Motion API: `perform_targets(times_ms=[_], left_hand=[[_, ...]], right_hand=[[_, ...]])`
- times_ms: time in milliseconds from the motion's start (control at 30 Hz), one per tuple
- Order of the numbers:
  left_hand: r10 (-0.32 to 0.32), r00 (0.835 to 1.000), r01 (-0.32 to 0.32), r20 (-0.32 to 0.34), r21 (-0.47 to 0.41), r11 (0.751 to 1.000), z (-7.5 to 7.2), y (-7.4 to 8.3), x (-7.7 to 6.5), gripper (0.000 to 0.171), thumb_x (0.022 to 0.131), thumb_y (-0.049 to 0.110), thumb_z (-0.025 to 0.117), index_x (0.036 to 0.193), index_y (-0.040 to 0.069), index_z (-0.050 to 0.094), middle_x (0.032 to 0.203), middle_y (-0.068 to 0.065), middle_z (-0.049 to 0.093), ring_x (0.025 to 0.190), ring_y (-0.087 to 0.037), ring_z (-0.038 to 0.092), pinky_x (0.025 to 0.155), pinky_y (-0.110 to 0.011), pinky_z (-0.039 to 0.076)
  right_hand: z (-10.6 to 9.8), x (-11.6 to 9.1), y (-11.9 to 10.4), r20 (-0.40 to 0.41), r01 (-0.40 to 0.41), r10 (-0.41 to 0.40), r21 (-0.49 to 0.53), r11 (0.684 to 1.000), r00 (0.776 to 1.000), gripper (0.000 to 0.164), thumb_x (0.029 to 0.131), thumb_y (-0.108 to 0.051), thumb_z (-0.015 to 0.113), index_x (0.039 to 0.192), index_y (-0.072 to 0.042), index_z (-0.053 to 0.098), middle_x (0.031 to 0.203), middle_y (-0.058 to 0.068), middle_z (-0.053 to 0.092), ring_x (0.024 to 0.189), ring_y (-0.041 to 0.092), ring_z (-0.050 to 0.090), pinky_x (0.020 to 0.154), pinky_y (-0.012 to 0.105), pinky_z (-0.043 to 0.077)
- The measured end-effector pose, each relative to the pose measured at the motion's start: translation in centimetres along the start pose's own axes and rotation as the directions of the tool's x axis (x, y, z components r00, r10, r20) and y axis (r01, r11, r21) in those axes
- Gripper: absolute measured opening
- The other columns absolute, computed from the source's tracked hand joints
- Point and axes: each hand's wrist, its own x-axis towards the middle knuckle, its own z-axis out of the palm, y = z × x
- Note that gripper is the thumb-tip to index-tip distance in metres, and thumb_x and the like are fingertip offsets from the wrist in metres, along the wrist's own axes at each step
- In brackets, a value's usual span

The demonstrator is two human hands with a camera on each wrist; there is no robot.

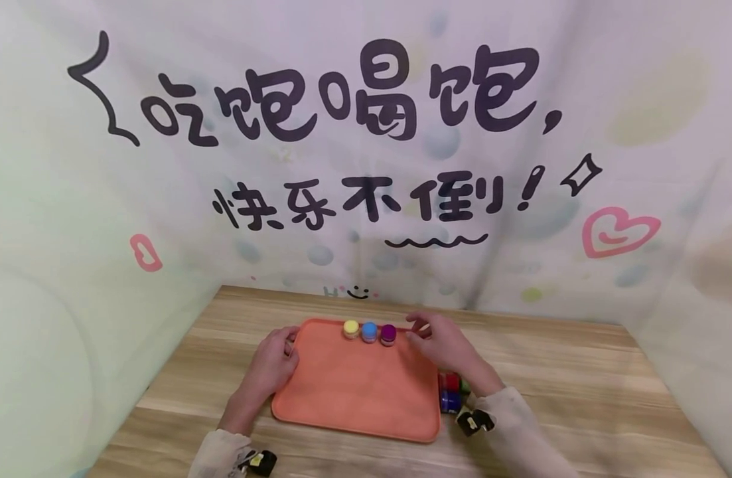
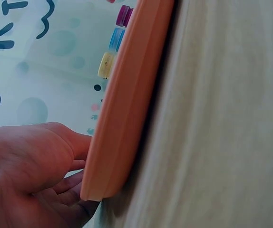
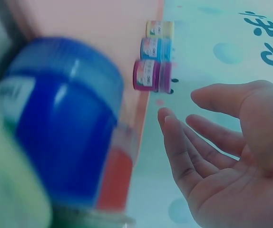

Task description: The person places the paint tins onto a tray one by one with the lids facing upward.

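Note:
An orange tray (image 1: 354,392) lies on the table with a yellow jar (image 1: 351,328), a light blue jar (image 1: 369,332) and a purple jar (image 1: 388,334) in a row along its far edge. At the tray's left side, my left hand (image 1: 275,362) grips the rim, thumb over it and fingers around the far corner; some fingertips are hidden in the left wrist view. My right hand (image 1: 440,342) hovers by the far right corner, just right of the purple jar. Its thumb and fingers are apart with nothing between them, as the right wrist view (image 3: 222,147) shows.
Beside the tray's right edge, under my right forearm, stand a red jar (image 1: 449,382), a dark blue jar (image 1: 450,401) and a partly hidden green jar (image 1: 464,384). A printed cloth (image 1: 366,153) hangs behind the wooden table (image 1: 557,385).

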Motion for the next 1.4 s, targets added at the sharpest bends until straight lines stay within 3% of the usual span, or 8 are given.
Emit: perform_targets(times_ms=[300,600,833,967,1167,1400], left_hand=[[0.005,1.0,-0.005,-0.012,0.016,1.0,0.1,-0.1,0.0,0.046,0.094,-0.003,0.069,0.14,-0.006,0.064,0.115,-0.015,0.069,0.088,-0.017,0.064,0.074,-0.029,0.053],[0.016,1.0,-0.016,-0.016,0.009,1.0,0.2,-0.3,0.0,0.046,0.093,-0.003,0.07,0.139,-0.006,0.065,0.113,-0.015,0.069,0.088,-0.016,0.063,0.072,-0.027,0.052],[0.009,1.0,-0.009,-0.011,-0.017,1.0,0.1,-0.2,0.0,0.047,0.094,-0.004,0.069,0.14,-0.005,0.065,0.114,-0.015,0.068,0.088,-0.017,0.063,0.071,-0.026,0.052],[0.032,0.999,-0.032,-0.021,-0.013,0.999,0.2,-0.4,0.0,0.046,0.092,-0.005,0.069,0.138,-0.007,0.066,0.114,-0.015,0.07,0.087,-0.016,0.064,0.074,-0.027,0.053],[0.057,0.998,-0.057,-0.032,-0.004,0.998,0.3,-0.6,-0.1,0.046,0.09,-0.005,0.069,0.136,-0.008,0.067,0.111,-0.015,0.07,0.085,-0.015,0.063,0.074,-0.03,0.053],[0.038,0.999,-0.038,-0.028,0.004,0.999,0.3,-0.6,0.0,0.046,0.091,-0.004,0.069,0.137,-0.007,0.067,0.111,-0.014,0.069,0.087,-0.016,0.063,0.076,-0.031,0.053]], right_hand=[[-1.6,-0.9,1.3,0.014,0.013,-0.013,-0.004,1.0,1.0,0.029,0.101,-0.012,0.075,0.129,-0.004,0.074,0.11,0.008,0.078,0.099,0.021,0.075,0.088,0.043,0.064],[-3.2,-2.3,3.2,0.046,0.016,-0.017,0.019,1.0,0.999,0.031,0.101,-0.013,0.075,0.131,-0.003,0.072,0.117,0.013,0.076,0.104,0.022,0.074,0.091,0.043,0.064],[-3.8,-3.4,4.3,0.039,0.102,-0.102,0.0,0.995,0.994,0.031,0.099,-0.009,0.075,0.128,0.001,0.072,0.117,0.012,0.076,0.103,0.023,0.074,0.089,0.04,0.064],[-4.2,-4.0,5.0,0.058,0.158,-0.156,-0.034,0.987,0.986,0.026,0.1,-0.009,0.075,0.125,-0.002,0.076,0.12,0.012,0.078,0.105,0.025,0.075,0.091,0.045,0.063],[-4.8,-4.6,6.0,0.109,0.121,-0.116,-0.043,0.992,0.987,0.022,0.1,-0.011,0.074,0.122,-0.007,0.077,0.121,0.01,0.078,0.111,0.026,0.072,0.097,0.054,0.059],[-5.2,-5.3,7.3,0.143,0.13,-0.125,-0.024,0.991,0.982,0.022,0.1,-0.014,0.075,0.12,-0.006,0.077,0.118,0.008,0.079,0.11,0.024,0.072,0.097,0.05,0.058]])
